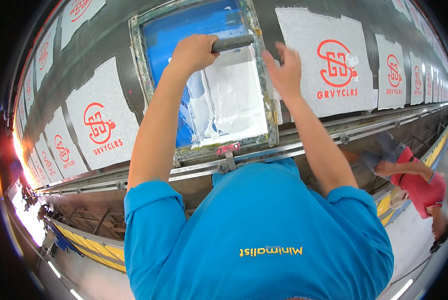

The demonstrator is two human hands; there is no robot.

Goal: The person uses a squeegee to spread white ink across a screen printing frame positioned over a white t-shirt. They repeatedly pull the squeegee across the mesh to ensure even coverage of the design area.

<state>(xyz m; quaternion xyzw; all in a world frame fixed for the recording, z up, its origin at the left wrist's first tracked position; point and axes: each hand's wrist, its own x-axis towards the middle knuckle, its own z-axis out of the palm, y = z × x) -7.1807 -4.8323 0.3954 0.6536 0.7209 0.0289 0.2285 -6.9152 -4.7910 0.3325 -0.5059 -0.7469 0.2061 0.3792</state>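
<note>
My left hand (pixel 194 52) grips a dark squeegee bar (pixel 236 43) lying across the upper part of a blue screen in a worn, paint-stained frame (pixel 272 120). Thick white ink (pixel 234 100) covers the screen's middle and right, with streaks over the blue on the left. My right hand (pixel 285 70) is just beside the frame's right edge, fingers apart and slightly blurred, holding nothing that I can see.
A long dark print table (pixel 366 70) carries several light fabric panels (pixel 119 85) with red designs on both sides of the screen. A metal rail (pixel 294 148) runs along its near edge. At the lower right another person (pixel 419 190) wears red.
</note>
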